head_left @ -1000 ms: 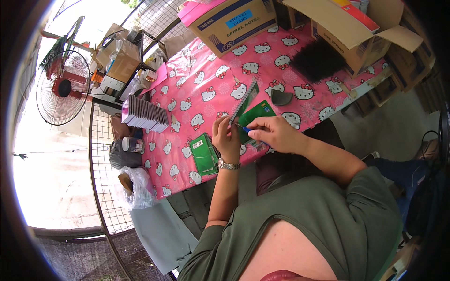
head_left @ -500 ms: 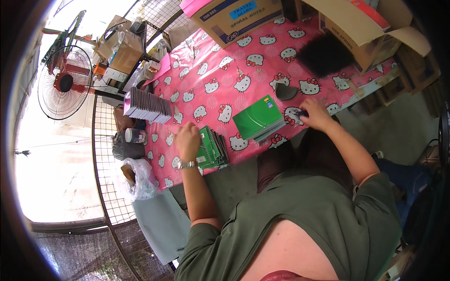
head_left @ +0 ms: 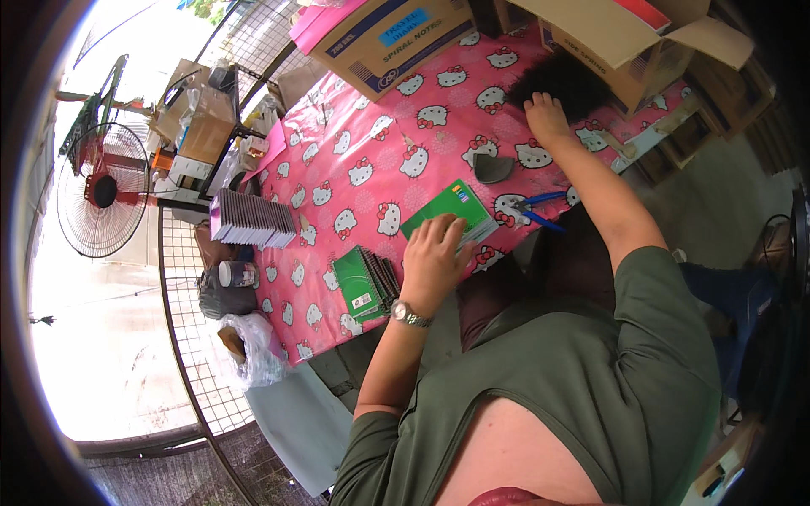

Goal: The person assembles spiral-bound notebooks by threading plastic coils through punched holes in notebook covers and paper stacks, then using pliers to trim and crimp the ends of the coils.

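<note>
My left hand [head_left: 434,251] rests with its fingers spread over the near part of a small stack of green notebooks [head_left: 451,202], covering some of the top cover. To its left lies another stack of green spiral notebooks [head_left: 361,282], black coils along its right side. Farther off, my right hand [head_left: 547,118] reaches to the near edge of a black, bristly heap [head_left: 569,83]. Its fingers are bent downward and apart, and nothing shows in them. Blue-handled pliers [head_left: 542,211] lie with handles apart to the right of the middle stack. A dark grey curved piece [head_left: 492,168] sits beyond it.
A pink patterned cloth [head_left: 337,198] covers the table. Purple-covered notebooks [head_left: 253,221] stand in a row at the left. A closed carton [head_left: 388,51] is at the back; an open carton [head_left: 607,51] is at the back right. A fan [head_left: 103,191] stands beyond the left edge.
My right hand has left the pliers on the table and moved away to the black heap. My left hand has moved right, from the left stack onto the middle one. The view has shifted slightly.
</note>
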A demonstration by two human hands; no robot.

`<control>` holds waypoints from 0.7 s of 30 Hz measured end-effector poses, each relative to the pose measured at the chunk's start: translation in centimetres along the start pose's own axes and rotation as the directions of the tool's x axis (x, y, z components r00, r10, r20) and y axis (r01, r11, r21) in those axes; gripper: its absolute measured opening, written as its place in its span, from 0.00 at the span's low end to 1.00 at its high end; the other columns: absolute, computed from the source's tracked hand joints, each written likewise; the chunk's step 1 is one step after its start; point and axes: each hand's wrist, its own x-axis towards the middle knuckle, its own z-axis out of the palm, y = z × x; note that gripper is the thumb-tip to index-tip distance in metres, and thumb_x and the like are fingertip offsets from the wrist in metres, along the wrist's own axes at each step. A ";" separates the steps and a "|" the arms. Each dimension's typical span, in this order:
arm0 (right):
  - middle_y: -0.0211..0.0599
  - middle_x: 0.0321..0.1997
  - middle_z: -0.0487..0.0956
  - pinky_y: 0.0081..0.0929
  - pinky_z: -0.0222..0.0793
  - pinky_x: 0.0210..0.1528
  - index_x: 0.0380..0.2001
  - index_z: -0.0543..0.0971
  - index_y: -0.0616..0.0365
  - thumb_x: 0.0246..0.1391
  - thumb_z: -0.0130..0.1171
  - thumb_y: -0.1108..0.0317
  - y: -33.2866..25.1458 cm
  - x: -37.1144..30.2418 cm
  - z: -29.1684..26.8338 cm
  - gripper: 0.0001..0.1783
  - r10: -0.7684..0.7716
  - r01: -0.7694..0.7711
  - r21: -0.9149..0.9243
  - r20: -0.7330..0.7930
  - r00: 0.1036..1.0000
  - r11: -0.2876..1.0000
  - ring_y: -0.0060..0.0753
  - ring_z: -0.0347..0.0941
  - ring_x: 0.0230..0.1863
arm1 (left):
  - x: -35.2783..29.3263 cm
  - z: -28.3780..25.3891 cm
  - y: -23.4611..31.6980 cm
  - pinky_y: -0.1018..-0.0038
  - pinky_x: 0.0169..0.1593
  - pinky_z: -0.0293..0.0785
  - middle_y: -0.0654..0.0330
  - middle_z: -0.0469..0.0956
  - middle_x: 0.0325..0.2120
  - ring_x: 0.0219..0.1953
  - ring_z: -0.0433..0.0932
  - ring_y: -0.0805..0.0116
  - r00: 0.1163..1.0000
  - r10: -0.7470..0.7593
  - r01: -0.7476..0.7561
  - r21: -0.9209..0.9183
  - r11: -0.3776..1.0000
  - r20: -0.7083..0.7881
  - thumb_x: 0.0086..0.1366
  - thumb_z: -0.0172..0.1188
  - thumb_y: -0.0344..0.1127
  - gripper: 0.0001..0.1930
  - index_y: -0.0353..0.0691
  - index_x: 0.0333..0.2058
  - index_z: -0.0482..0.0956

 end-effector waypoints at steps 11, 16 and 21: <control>0.40 0.37 0.84 0.45 0.72 0.47 0.36 0.82 0.53 0.57 0.52 0.71 0.8 2.3 -1.3 0.10 0.083 -0.107 0.137 0.170 0.982 0.985 0.41 0.81 0.43 | 2.4 -1.6 -1.5 0.66 0.38 0.78 0.61 0.82 0.34 0.34 0.82 0.60 0.981 0.006 0.013 -0.099 0.995 0.192 0.56 0.68 0.36 0.13 0.46 0.42 0.84; 0.42 0.39 0.85 0.45 0.73 0.49 0.31 0.84 0.54 0.57 0.51 0.71 0.8 2.1 -1.6 0.11 0.049 -0.078 0.190 0.149 0.988 0.979 0.43 0.81 0.46 | 2.9 -1.9 -2.3 0.67 0.36 0.78 0.61 0.83 0.34 0.30 0.82 0.60 0.968 -0.011 0.049 -0.144 0.988 0.249 0.57 0.69 0.38 0.13 0.47 0.42 0.84; 0.47 0.41 0.84 0.46 0.75 0.48 0.34 0.85 0.54 0.55 0.52 0.71 0.6 2.3 0.4 0.11 0.014 -0.045 0.192 0.162 0.987 0.980 0.48 0.81 0.47 | 2.8 -1.6 -2.1 0.67 0.36 0.78 0.62 0.83 0.34 0.30 0.82 0.61 0.971 0.032 0.000 -0.136 0.991 0.238 0.57 0.69 0.38 0.13 0.47 0.42 0.85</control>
